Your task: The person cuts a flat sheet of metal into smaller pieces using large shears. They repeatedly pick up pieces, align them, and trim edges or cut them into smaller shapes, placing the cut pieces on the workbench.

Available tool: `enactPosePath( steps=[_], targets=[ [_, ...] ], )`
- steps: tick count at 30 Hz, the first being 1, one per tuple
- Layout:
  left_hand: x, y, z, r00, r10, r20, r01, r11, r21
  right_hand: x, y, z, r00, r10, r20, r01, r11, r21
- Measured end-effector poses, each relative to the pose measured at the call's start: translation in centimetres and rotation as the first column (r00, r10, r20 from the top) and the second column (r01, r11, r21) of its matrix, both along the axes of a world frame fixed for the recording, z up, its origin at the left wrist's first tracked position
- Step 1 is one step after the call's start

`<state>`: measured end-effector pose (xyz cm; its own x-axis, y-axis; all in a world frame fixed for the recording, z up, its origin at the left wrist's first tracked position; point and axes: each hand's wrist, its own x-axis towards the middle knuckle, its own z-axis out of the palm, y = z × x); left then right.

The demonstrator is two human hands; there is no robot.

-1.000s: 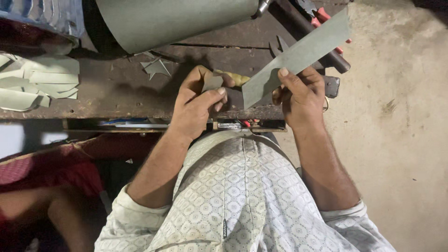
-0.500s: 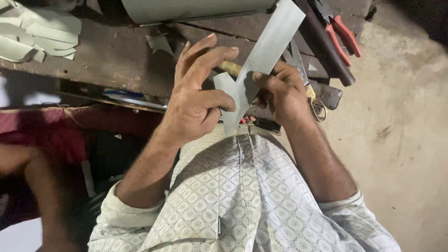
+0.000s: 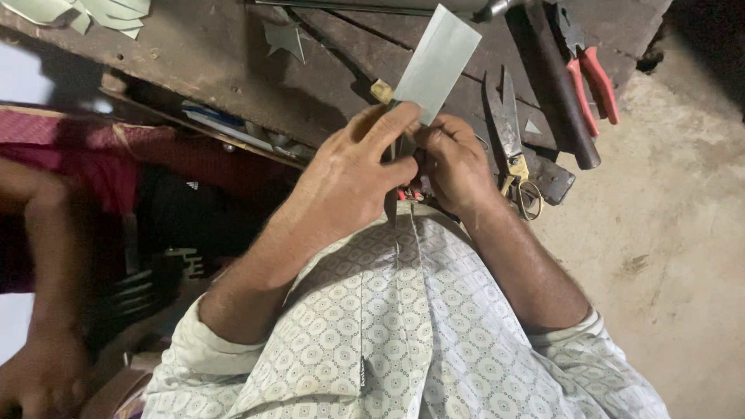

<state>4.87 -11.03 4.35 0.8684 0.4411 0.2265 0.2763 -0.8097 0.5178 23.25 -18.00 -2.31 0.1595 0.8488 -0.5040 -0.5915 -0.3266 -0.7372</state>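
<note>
Both your hands are closed on the long, flat, grey-green strip of sheet metal [image 3: 436, 64], which stands up from your grip over the near edge of the dark wooden bench [image 3: 233, 70]. Your left hand [image 3: 349, 178] wraps its lower end with the forefinger laid across the face, and your right hand [image 3: 454, 163] pinches the same end from the other side. The strip looks already cut to shape: a straight rectangle with clean edges. Whatever is being worked at its lower end is hidden behind your fingers, so I cannot tell how far that has come. The metal snips with yellowish handles [image 3: 510, 136] lie unused just right of your hands. Pale offcuts [image 3: 85, 12] sit at the bench's far left corner.
</note>
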Motion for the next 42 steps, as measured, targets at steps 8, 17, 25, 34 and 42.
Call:
enactPosePath(
  steps=[8, 17, 25, 34, 42],
  targets=[
    [0.4, -0.5, -0.2, 0.995, 0.097, 0.027, -0.094, 0.989, -0.114, 0.8, -1.1, 0.0, 0.961, 0.277, -0.001, -0.271, 0.941, 0.203],
    [0.7, -0.1, -0.5, 0.984, 0.179, -0.012, -0.176, 0.957, -0.231, 0.9, -1.6, 0.7, 0.930, 0.368, -0.022, -0.352, 0.904, 0.243],
    [0.6, 0.5, -1.7, 0.954, 0.206, 0.219, -0.135, 0.944, -0.300, 0.8, -1.3, 1.1, 0.960, 0.279, -0.036, -0.271, 0.950, 0.153],
    [-0.1, 1.2, -3.5, 0.808, 0.487, 0.331, -0.064, 0.632, -0.773, 0.0, -0.8, 1.1, 0.981, 0.076, 0.179, -0.096, 0.990, 0.104],
    [-0.7, 1.1, -3.8, 0.916, 0.373, 0.151, 0.015, 0.343, -0.939, -0.7, -0.3, 3.1, 0.974, 0.035, 0.225, -0.038, 0.999, 0.007]
  ],
)
